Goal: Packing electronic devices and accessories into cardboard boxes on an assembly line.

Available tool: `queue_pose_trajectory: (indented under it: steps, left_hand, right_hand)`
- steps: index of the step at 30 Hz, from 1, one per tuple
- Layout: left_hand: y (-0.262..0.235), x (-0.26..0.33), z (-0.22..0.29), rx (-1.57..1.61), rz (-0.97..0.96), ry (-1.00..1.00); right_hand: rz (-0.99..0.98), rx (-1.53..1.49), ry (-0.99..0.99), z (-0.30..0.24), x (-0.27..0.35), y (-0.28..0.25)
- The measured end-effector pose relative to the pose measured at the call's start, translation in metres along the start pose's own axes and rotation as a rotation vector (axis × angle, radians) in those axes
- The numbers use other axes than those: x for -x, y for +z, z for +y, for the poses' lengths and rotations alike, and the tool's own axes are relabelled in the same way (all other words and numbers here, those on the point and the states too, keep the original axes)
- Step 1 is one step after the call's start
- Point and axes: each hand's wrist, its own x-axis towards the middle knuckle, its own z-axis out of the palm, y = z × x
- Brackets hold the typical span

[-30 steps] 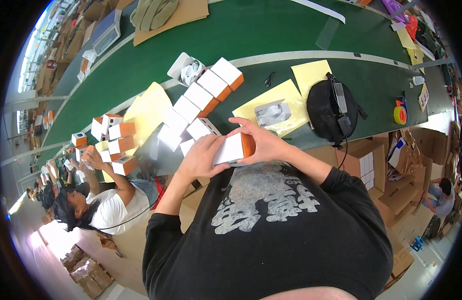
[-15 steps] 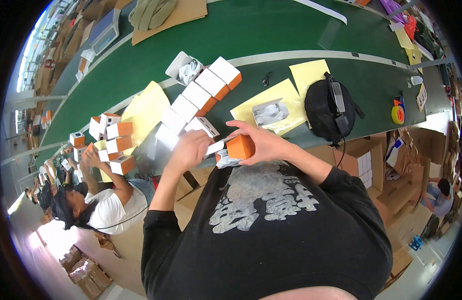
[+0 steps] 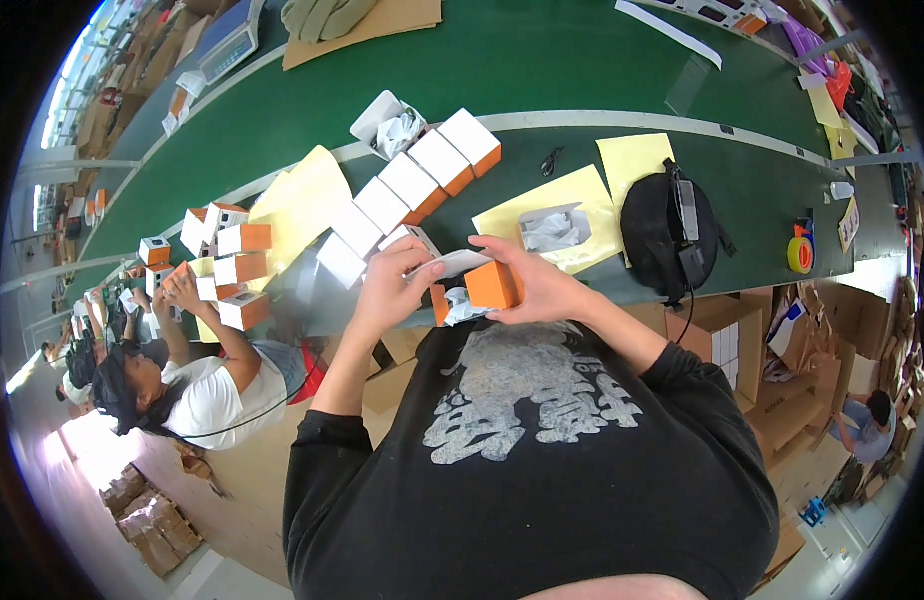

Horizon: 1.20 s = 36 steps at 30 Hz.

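Observation:
Close to my chest, at the near table edge, my right hand (image 3: 538, 284) is wrapped round a small orange-and-white box (image 3: 493, 286). Its fingers press on the orange side. My left hand (image 3: 394, 288) pinches the white flap (image 3: 452, 265) of this box between thumb and fingers. Below the flap, clear plastic wrapping (image 3: 464, 306) shows in the box mouth; what it wraps cannot be made out. Just beyond my left hand lies another white box (image 3: 410, 238), partly hidden by the fingers. A row of closed white-and-orange boxes (image 3: 410, 186) runs diagonally behind it.
Open boxes with plastic-wrapped contents stand at the row's far end (image 3: 396, 132) and on a yellow envelope (image 3: 502, 212). A black bag (image 3: 668, 236) and tape roll (image 3: 800, 254) lie to the right. At left, a co-worker (image 3: 227, 385) handles boxes near a yellow sheet (image 3: 307, 205).
My left hand has moved slightly right and up, and the flap now stands out wider and flatter between my hands. More of the box mouth shows. The whole view has shifted a little.

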Motion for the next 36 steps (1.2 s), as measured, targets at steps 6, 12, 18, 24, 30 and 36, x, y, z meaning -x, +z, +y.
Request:
queue_pose_trajectory:
  steps: [6, 12, 18, 24, 30, 36]
  left_hand:
    - [0.011, -0.017, 0.003, -0.086, 0.051, 0.110]
    - [0.015, -0.042, 0.002, -0.256, 0.021, 0.195]
    - [0.021, -0.057, -0.016, -0.283, -0.037, 0.103]
    - [0.034, -0.065, -0.036, -0.323, -0.092, 0.050]
    - [0.054, -0.074, -0.063, -0.381, -0.080, 0.103]
    - [0.066, -0.086, -0.086, -0.342, -0.095, 0.075]
  right_hand:
    - [0.131, 0.188, -0.040, 0.017, -0.003, 0.007]
    - [0.330, 0.410, 0.109, 0.019, -0.007, 0.013]
    - [0.266, 0.354, 0.222, 0.046, -0.012, 0.003]
    - [0.410, 0.308, 0.147, 0.061, -0.014, 0.013]
    - [0.471, 0.850, -0.192, 0.059, -0.013, 0.019]
    - [0.308, 1.230, -0.353, 0.087, -0.036, 0.037]
